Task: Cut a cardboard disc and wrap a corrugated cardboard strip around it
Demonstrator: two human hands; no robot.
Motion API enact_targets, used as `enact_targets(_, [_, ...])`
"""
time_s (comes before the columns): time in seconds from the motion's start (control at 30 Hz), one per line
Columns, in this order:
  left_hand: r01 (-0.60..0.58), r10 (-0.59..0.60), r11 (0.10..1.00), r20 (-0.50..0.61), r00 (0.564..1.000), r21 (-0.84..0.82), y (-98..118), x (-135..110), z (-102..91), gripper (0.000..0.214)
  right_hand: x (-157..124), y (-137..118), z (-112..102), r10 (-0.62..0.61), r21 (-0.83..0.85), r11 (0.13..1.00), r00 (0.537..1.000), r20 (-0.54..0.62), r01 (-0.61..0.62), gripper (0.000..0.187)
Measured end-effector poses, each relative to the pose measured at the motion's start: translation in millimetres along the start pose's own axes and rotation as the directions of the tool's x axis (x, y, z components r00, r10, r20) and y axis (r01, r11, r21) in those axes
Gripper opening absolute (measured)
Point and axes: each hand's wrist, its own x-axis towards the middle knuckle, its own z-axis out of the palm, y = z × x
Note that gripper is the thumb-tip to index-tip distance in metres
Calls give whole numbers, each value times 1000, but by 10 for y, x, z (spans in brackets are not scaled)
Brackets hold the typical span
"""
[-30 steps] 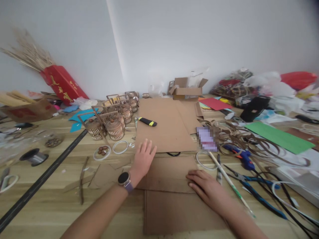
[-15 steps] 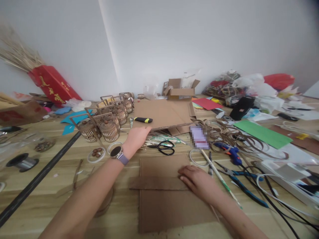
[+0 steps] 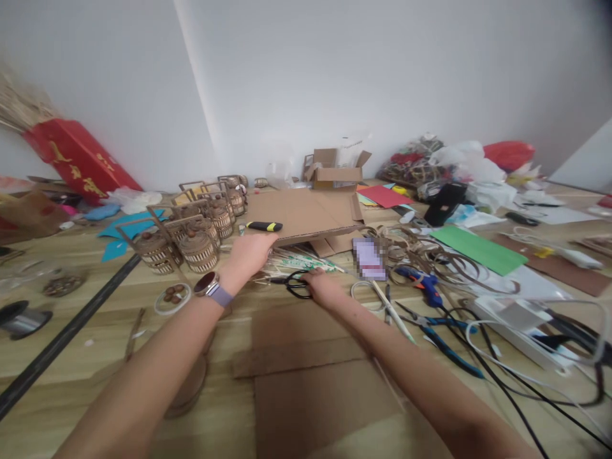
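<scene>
My left hand (image 3: 251, 253), with a watch on its wrist, is closed on the near left edge of a brown cardboard piece (image 3: 306, 210). A black and yellow utility knife (image 3: 264, 226) lies on that cardboard, just beyond my fingers. My right hand (image 3: 322, 287) is at the black handle loops of a pair of scissors (image 3: 297, 285), its fingers bent around one loop. The scissors' tips reach left under my left hand's side, by several green and white paper-wrapped sticks (image 3: 306, 260). Nearer me lies a flat cardboard sheet (image 3: 306, 401) with a cardboard strip (image 3: 287, 358) across it.
Small woven baskets with handles (image 3: 198, 248) stand on the left, by a ring of brown beads (image 3: 173, 296). To the right are a phone (image 3: 369, 258), a blue glue gun (image 3: 423, 280), pliers (image 3: 444, 344), a power strip (image 3: 516, 331) and cables.
My right hand has left the cardboard strip and moved forward and left to the scissors. My left hand stays at the cardboard edge. The view has shifted slightly.
</scene>
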Motion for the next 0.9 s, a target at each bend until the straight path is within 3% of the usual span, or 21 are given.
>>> enact_targets(0.17, [-30, 30, 1000, 58, 998, -4, 65, -60, 198, 38, -43, -171, 47, -101, 82, 992, 995, -3, 101, 23])
enact_targets(0.27, [-52, 53, 999, 92, 994, -7, 121, -133, 366, 28, -331, -298, -108, -144, 85, 986, 989, -19, 145, 29])
enact_targets(0.37, [-69, 72, 997, 107, 992, -25, 178, -236, 538, 31, -757, -312, -316, -136, 41, 990, 991, -8, 136, 37])
enact_targets(0.5, [-106, 115, 991, 131, 985, -78, 206, -387, 732, 23, -1296, -19, -510, -5, -105, 995, 1000, -2, 5, 34])
enact_targets(0.63, [-123, 142, 983, 137, 980, -138, 183, -488, 815, 20, -1661, 401, -538, 93, -239, 967, 996, -2, -91, 37])
enact_targets(0.77, [-114, 132, 976, 89, 987, -184, 256, -582, 763, 25, -1806, 609, -486, 69, -299, 952, 998, 7, -64, 36])
enact_targets(0.9, [-153, 175, 958, 73, 982, -244, 457, -798, 665, 24, -1808, 615, -521, -38, -311, 950, 999, 17, 41, 35])
